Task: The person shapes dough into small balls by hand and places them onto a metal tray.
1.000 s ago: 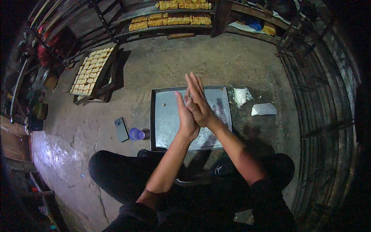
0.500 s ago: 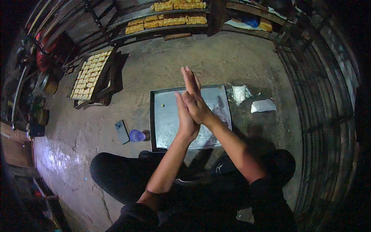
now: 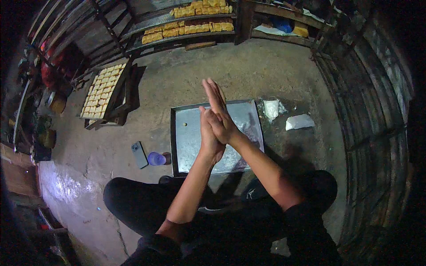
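Observation:
Above a shallow metal tray (image 3: 191,155) on the floor, my hands are pressed palm to palm with the fingers stretched forward. My left hand (image 3: 209,141) lies on the left, its thumb pointing up. Against it rests my right hand (image 3: 227,126), turned slightly across it. Whatever is between the palms, if anything, is hidden. A small, pale yellowish ball (image 3: 185,124) sits on the tray's left part, apart from both hands. White powder is smeared over the tray's surface.
Right of the tray lie an opened bag of white powder (image 3: 271,108) and a white packet (image 3: 300,122). To the left are a purple cup (image 3: 156,158) and a phone (image 3: 139,154). A tray of pale pieces (image 3: 104,91) stands at left; shelves behind hold golden baked pieces (image 3: 188,29).
My pressed hands have shifted slightly against each other, the right fingers now angled a bit more left. The whole view has tilted a little. The ball stays on the tray.

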Available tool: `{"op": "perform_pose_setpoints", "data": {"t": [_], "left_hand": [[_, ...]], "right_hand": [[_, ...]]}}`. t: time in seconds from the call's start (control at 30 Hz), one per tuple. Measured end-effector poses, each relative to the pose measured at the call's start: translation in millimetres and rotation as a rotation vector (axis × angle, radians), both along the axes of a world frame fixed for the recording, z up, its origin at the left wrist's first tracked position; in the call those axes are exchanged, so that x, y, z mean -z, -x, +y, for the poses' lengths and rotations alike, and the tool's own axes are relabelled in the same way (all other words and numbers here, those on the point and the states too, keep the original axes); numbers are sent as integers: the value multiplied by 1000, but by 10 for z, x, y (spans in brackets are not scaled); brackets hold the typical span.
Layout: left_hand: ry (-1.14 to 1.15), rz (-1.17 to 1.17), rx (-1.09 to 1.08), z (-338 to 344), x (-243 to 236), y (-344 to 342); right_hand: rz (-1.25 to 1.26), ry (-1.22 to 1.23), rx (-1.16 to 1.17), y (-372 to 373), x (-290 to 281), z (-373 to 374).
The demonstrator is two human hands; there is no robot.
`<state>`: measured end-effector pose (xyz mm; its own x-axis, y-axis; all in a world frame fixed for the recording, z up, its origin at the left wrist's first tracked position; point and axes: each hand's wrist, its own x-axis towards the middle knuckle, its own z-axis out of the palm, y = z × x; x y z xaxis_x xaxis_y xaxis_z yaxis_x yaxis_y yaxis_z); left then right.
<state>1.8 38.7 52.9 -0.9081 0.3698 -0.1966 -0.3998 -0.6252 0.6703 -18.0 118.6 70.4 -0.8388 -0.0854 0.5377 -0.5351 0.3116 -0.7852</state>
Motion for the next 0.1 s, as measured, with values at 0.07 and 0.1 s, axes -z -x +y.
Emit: {"op": "perform_pose_setpoints", "data": {"t": [0.07, 0.1], "left_hand": [[-7, 53, 46, -124, 176, 128], [-44, 43, 42, -187, 211, 212]], "right_hand": [[-93, -75, 40, 7, 302, 38], [-85, -81, 37, 44, 285, 42]]}}
